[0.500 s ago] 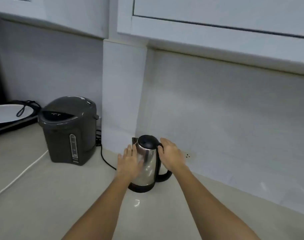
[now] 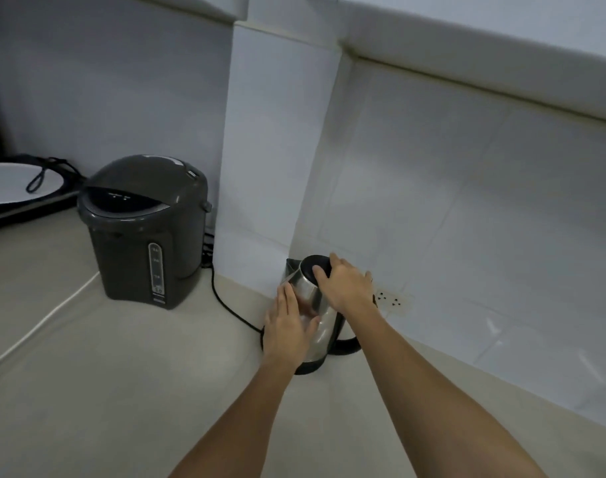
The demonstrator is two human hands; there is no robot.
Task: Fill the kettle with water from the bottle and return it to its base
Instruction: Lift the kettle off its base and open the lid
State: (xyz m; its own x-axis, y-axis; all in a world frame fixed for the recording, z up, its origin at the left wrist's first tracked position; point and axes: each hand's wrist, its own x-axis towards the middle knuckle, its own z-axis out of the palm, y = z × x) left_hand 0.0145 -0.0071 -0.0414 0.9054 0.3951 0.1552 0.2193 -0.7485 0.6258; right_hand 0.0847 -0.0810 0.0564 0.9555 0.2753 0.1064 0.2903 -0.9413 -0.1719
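Head view: steel kettle [image 2: 313, 305] upright on its black base [image 2: 306, 368], on the countertop [image 2: 104, 391] against the tiled wall. Left hand [image 2: 287, 327] flat, fingers spread open against the kettle's side. Right hand [image 2: 344, 282] draped over the black lid [image 2: 311, 265], gripping nothing visibly. Grey hot-water dispenser [image 2: 144, 229] well to the left.

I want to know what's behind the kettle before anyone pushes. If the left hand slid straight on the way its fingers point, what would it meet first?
The left hand already lies flat on the kettle, so the steel body blocks it at once. Past that, probably the tiled wall, though depth is unclear.
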